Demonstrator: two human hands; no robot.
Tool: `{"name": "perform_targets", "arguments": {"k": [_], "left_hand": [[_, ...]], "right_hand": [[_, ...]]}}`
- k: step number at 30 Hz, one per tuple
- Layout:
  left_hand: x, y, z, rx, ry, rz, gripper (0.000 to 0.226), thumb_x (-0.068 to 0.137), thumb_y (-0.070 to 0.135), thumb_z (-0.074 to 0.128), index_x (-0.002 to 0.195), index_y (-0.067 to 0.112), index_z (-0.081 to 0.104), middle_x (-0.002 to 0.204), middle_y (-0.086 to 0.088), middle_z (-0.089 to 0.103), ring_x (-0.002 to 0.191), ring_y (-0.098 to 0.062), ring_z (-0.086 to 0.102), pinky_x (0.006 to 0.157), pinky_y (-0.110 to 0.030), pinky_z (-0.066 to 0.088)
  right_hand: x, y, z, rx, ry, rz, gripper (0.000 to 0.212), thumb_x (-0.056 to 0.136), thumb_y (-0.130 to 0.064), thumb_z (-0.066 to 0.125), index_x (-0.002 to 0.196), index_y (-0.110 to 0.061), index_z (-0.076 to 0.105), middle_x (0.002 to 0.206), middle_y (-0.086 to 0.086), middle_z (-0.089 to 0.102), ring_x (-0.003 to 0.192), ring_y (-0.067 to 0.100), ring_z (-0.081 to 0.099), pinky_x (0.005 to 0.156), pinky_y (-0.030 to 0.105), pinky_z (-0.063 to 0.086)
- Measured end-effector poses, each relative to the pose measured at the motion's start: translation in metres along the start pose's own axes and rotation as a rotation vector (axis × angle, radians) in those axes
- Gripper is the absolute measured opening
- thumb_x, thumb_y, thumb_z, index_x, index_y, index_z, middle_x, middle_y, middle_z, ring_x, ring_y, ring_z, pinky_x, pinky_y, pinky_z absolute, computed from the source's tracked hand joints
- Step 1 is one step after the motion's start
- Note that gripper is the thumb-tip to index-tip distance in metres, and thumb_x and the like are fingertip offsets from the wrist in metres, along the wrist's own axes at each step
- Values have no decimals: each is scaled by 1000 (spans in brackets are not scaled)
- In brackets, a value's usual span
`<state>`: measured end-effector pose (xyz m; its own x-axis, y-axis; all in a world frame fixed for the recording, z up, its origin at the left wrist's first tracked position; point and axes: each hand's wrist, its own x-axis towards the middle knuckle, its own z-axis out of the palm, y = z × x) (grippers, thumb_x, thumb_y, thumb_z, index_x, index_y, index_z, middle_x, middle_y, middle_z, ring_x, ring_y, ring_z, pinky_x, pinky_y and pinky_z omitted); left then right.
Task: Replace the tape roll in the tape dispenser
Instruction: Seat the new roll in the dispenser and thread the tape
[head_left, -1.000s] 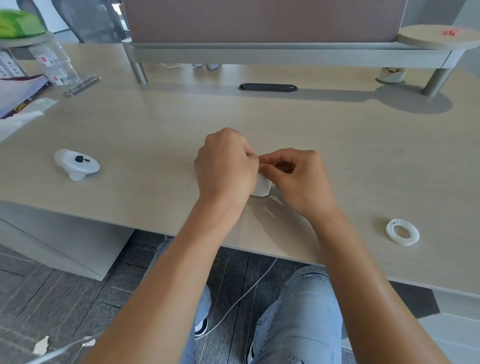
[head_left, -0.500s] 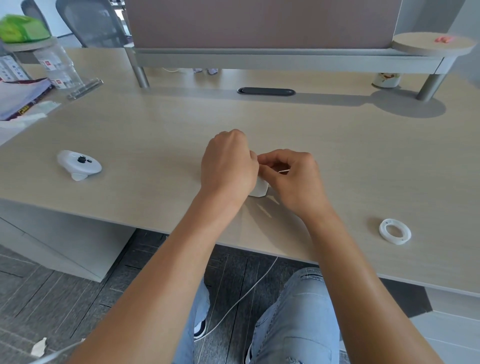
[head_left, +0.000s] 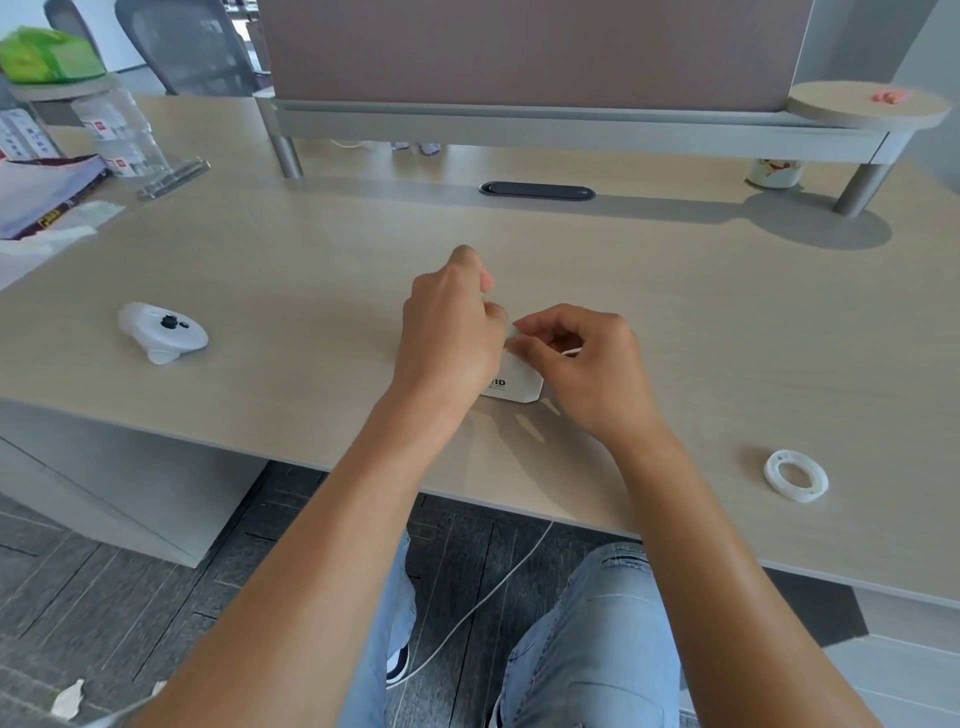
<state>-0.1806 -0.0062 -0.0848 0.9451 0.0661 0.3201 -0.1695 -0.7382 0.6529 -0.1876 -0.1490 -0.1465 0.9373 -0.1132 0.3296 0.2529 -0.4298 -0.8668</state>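
A small white tape dispenser (head_left: 517, 381) with dark lettering stands on the light wood desk (head_left: 675, 322), mostly covered by both hands. My left hand (head_left: 449, 338) is curled over its left side with the index finger raised. My right hand (head_left: 582, 364) pinches at its top right edge with thumb and forefinger. Whether a roll sits inside is hidden. A white empty tape core ring (head_left: 796, 475) lies flat on the desk at the right, near the front edge, away from both hands.
A white controller (head_left: 162, 332) lies on the desk at the left. Papers (head_left: 47, 197) and a clear plastic stand (head_left: 124, 140) sit far left. A raised shelf (head_left: 571, 130) on metal legs spans the back, with a black cable slot (head_left: 536, 190) below it.
My left index finger has lifted off the dispenser and the hand has shifted left, so the dispenser's lettered side now shows. My right hand keeps pinching its top edge.
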Motion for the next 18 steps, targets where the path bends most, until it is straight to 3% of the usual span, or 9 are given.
{"name": "perform_targets", "arguments": {"k": [5, 9, 13, 18], "left_hand": [[2, -8, -2, -96, -33, -55, 35, 92, 6, 49, 123, 14, 63, 104, -11, 76, 95, -29, 69, 79, -37, 57], [3, -7, -3, -153, -62, -82, 33, 93, 13, 54, 124, 13, 65, 101, -7, 75, 89, -26, 69, 67, -27, 51], [4, -7, -2, -108, -69, -57, 39, 86, 4, 61, 122, 18, 67, 94, -4, 76, 90, -24, 67, 78, -32, 55], [8, -11, -2, -106, -76, -57, 41, 86, 0, 56, 120, 19, 69, 93, -3, 75, 81, -20, 63, 68, -27, 48]], "right_hand": [[0, 0, 1, -5, 10, -5, 7, 89, -20, 80, 94, -17, 83, 80, -2, 78, 69, 6, 62, 67, 17, 49], [0, 0, 1, -18, 9, -4, 8, 89, -23, 80, 95, -18, 83, 79, -2, 77, 69, 7, 62, 68, 19, 50], [0, -2, 1, -27, 12, -7, 8, 89, -23, 80, 94, -17, 83, 77, -7, 75, 70, 8, 63, 67, 17, 49], [3, -10, -1, -72, 4, -35, 17, 86, -27, 83, 100, -19, 82, 85, -2, 74, 74, 7, 64, 69, 13, 46]]}}
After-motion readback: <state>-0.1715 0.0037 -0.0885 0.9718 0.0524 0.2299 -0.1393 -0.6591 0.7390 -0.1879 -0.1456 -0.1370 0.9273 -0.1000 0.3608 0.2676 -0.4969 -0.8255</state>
